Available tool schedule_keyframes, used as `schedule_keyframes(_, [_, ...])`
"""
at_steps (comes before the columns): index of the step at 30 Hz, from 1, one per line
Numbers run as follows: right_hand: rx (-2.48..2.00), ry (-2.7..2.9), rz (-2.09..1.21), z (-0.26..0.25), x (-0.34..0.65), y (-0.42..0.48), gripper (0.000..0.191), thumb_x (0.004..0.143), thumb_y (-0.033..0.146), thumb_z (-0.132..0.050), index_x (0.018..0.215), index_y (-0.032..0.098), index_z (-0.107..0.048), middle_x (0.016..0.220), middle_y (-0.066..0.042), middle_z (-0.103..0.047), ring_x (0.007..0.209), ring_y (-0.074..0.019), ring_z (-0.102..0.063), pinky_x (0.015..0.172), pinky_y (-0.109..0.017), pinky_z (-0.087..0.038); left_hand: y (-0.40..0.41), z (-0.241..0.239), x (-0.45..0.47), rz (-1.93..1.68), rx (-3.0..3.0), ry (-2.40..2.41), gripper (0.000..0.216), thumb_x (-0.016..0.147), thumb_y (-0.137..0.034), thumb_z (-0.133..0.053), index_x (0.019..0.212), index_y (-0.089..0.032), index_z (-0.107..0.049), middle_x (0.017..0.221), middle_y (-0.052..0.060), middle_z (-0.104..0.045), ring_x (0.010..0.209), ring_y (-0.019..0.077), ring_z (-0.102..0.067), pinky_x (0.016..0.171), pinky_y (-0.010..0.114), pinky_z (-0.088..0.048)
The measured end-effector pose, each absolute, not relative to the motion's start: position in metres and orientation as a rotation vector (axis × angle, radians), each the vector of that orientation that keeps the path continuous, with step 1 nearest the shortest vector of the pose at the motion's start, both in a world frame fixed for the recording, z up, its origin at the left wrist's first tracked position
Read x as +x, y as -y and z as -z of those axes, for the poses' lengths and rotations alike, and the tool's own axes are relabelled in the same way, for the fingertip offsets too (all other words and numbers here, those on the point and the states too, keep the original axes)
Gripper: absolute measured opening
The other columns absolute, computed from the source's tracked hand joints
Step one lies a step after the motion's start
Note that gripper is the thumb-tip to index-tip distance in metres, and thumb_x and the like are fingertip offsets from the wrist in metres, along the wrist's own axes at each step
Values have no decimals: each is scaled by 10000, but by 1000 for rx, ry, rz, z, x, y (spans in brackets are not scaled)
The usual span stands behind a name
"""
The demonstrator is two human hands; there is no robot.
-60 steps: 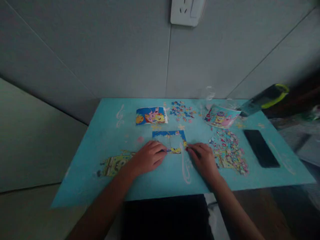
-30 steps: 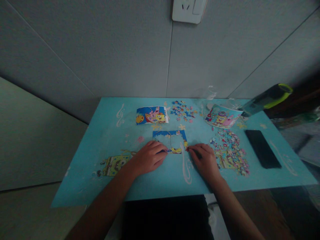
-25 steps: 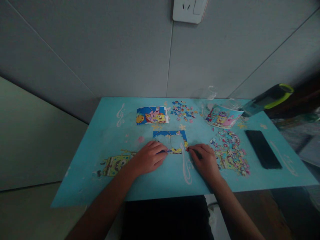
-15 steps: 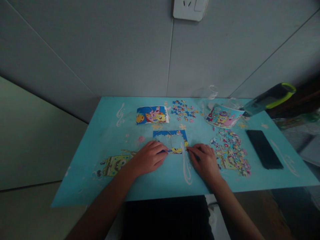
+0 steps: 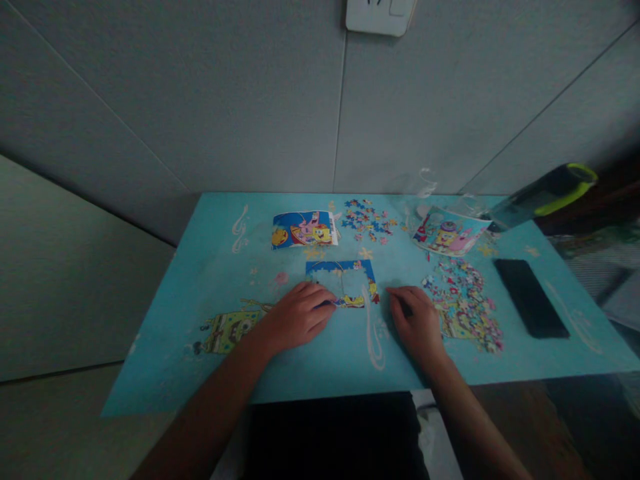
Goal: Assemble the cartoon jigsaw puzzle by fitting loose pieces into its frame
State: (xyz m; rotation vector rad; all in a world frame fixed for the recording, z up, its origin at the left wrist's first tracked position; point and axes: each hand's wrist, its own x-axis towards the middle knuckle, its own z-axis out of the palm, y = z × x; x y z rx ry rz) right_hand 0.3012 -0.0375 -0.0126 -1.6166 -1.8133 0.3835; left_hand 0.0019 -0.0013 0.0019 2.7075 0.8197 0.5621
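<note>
A partly assembled jigsaw puzzle (image 5: 370,273) lies on the table, its blue and yellow border pieces framing a bare middle. My left hand (image 5: 303,313) covers its lower left corner, fingers bent and pressed down on the border; the thumb is hidden. To the right of the puzzle, my right hand (image 5: 415,317) rests on the table, apart from the pieces. Its fingers are loosely curled, and a dark gap shows between thumb and forefinger with no piece visible there. A reddish piece (image 5: 376,299) sits at the puzzle's lower right corner.
Behind the puzzle lie a cartoon picture card (image 5: 303,230) and a pile of loose pieces (image 5: 365,220). At right are a larger pile (image 5: 465,300), a second picture sheet (image 5: 450,233), a black phone (image 5: 530,297) and a dark bottle (image 5: 540,193). A wall (image 5: 250,100) stands behind.
My right hand has let go of the puzzle's lower right corner piece and drawn back a little to the right. The left hand has stayed in place.
</note>
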Motion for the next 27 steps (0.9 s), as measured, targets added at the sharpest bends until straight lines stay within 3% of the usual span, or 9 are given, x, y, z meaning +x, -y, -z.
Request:
schedule_keyframes(11, [-1659, 1957, -298, 17, 299, 38, 257, 939, 436, -670, 1123, 272, -742, 1047, -82, -690, 962, -285, -618, 894, -476, -485, 1, -2, 2, -551, 2699, -813, 203, 1014, -193, -551, 1177, -183, -672, 1228, 91, -667, 1147, 247, -572, 995, 458, -474])
schedule_keyframes(27, [-1654, 1979, -324, 20, 301, 37, 182, 944, 406, -667, 1048, 275, -740, 1049, -69, -698, 967, -276, -626, 888, -457, -468, 1, -3, 2, -564, 2690, -822, 198, 1006, -189, -559, 1159, -188, -684, 1212, 91, -673, 1137, 246, -587, 989, 452, -486])
